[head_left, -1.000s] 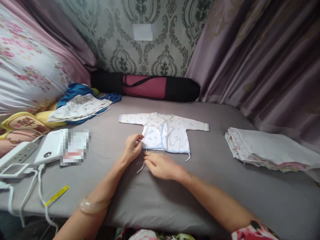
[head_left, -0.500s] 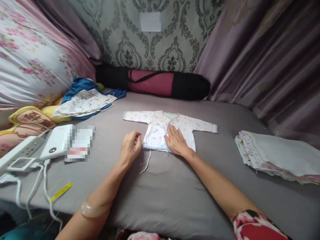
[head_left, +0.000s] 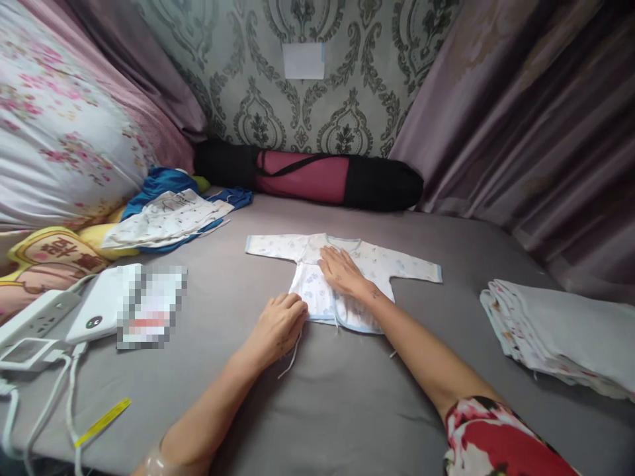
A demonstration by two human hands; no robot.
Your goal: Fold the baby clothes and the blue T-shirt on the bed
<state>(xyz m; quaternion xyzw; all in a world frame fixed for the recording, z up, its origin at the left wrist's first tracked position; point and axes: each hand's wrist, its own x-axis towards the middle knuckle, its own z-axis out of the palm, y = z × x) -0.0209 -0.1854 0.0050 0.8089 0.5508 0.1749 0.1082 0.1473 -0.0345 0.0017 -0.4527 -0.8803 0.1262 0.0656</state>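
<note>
A small white baby shirt (head_left: pixel 311 291) with pale blue prints and blue edging lies spread on the grey sheet, its sleeves stretched out to both sides. My left hand (head_left: pixel 282 328) is closed at the shirt's lower left corner, fingers pinched on the hem. A thin white tie string (head_left: pixel 292 357) trails from beneath that hand. Flat on the upper chest, near the neckline, rests my right hand (head_left: pixel 342 272) with its fingers stretched out. Part of the shirt front is covered by my right hand and forearm.
Folded cloths (head_left: pixel 570 334) lie in a stack at the right. A black and maroon roll bag (head_left: pixel 307 177) runs along the wall. On the left are a power strip (head_left: pixel 40 320), a white power bank (head_left: pixel 104 304), cables, a yellow strip (head_left: pixel 103 422) and crumpled clothes (head_left: pixel 169 218).
My right hand has slid up the shirt toward the neckline. My left hand has moved right onto the lower left corner. The view has tilted up slightly.
</note>
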